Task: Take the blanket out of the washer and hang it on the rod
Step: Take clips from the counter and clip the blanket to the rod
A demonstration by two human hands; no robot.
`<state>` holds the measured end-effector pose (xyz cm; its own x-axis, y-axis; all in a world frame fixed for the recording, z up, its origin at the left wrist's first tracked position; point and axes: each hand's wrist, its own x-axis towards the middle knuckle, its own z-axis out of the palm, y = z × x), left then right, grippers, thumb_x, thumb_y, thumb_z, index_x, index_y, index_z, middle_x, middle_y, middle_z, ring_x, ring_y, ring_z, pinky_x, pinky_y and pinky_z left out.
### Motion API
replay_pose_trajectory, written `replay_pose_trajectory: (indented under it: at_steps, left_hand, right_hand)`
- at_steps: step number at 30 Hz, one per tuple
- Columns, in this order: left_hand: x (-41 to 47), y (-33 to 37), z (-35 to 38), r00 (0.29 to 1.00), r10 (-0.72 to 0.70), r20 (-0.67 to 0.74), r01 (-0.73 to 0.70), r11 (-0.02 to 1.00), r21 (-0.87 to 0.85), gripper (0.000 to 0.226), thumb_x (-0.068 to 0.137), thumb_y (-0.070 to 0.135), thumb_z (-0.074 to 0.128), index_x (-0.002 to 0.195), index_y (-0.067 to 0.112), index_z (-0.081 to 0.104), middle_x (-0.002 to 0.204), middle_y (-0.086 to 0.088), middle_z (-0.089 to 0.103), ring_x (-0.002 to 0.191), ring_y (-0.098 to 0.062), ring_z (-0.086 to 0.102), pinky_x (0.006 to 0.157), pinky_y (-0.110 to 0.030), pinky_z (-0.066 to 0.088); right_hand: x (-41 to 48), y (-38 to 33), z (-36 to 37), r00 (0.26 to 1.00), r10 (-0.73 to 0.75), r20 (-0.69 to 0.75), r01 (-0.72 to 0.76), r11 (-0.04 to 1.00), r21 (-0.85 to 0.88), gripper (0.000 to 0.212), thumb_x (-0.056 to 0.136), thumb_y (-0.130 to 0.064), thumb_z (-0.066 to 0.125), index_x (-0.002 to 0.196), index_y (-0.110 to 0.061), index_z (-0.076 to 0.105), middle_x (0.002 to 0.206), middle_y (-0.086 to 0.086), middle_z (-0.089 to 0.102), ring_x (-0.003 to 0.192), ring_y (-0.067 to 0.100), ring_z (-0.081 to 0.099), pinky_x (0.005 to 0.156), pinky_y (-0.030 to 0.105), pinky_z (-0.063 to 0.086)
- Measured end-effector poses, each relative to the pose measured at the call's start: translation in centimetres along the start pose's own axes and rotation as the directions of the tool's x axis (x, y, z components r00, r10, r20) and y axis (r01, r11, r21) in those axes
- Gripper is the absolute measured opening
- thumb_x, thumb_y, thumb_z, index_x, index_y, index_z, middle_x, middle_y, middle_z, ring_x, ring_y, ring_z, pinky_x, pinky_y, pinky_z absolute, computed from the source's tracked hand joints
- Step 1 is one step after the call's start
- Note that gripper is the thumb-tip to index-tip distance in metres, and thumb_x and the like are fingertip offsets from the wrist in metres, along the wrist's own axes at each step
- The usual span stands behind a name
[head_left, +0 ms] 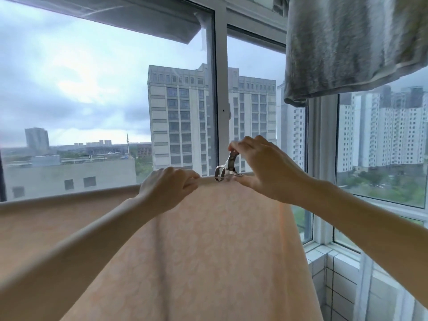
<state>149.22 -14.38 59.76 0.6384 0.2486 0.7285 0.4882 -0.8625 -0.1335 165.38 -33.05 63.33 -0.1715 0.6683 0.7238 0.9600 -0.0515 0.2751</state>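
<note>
Peach blanket (196, 239) hangs draped — left hand (166, 188) grips its top fold; right hand (261, 167), at three o'clock, pinches a metal clip (225, 169).

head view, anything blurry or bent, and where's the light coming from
Head view: daylight comes through the window from an overcast sky, so the blanket is backlit and dim on its near side; the wide angle bends its top edge; the grey cloth top right looks smeared, while the clip in the right hand is fairly sharp.
</note>
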Motion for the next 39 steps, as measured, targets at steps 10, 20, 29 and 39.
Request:
replay_pose_trajectory:
  at_steps: [10,20,29,39]
  left_hand:
    - [-0.4,0.2,-0.4,1.000,-0.004,0.006,0.004,0.999,0.032,0.031,0.093,0.039,0.059,0.121,0.029,0.066,0.111,0.010,0.071,0.090,-0.011,0.069,0.077,-0.031,0.054]
    - [-0.3,-0.1,0.0,1.000,0.019,-0.014,-0.018,0.999,0.050,0.031,0.092,0.037,0.060,0.122,0.031,0.065,0.104,0.009,0.073,0.081,-0.011,0.069,0.072,-0.030,0.056]
    - [-0.4,-0.7,0.1,0.999,0.038,0.003,-0.038,0.998,0.053,0.028,0.094,0.037,0.057,0.120,0.032,0.065,0.098,0.011,0.072,0.076,-0.007,0.066,0.071,-0.026,0.056]
    - [-1.0,-0.9,-0.7,0.998,0.061,0.007,-0.062,0.998,0.032,0.030,0.094,0.036,0.058,0.122,0.027,0.064,0.105,0.011,0.070,0.082,-0.007,0.067,0.075,-0.022,0.054]
  right_hand:
    - [3.6,1.8,0.1,0.999,-0.054,-0.002,0.054,0.998,0.011,0.061,0.078,-0.041,0.073,0.131,-0.019,0.054,0.120,-0.006,0.062,0.113,0.014,0.046,0.094,0.033,0.037]
    - [5.4,2.5,1.9,0.993,-0.046,0.112,0.037,0.996,0.080,0.057,0.076,-0.044,0.072,0.127,-0.025,0.057,0.117,-0.013,0.063,0.096,0.005,0.030,0.078,0.027,0.027]
    - [6.1,2.8,3.6,0.953,0.033,0.302,-0.102,0.970,0.218,0.082,0.078,-0.041,0.072,0.146,-0.019,0.033,0.140,0.006,0.049,0.130,0.020,0.034,0.108,0.042,0.035]
    - [5.4,0.7,2.6,0.966,0.024,0.257,-0.102,0.950,0.296,0.071,0.088,-0.020,0.067,0.147,-0.012,0.029,0.147,0.011,0.042,0.094,0.017,0.066,0.093,0.030,0.049]
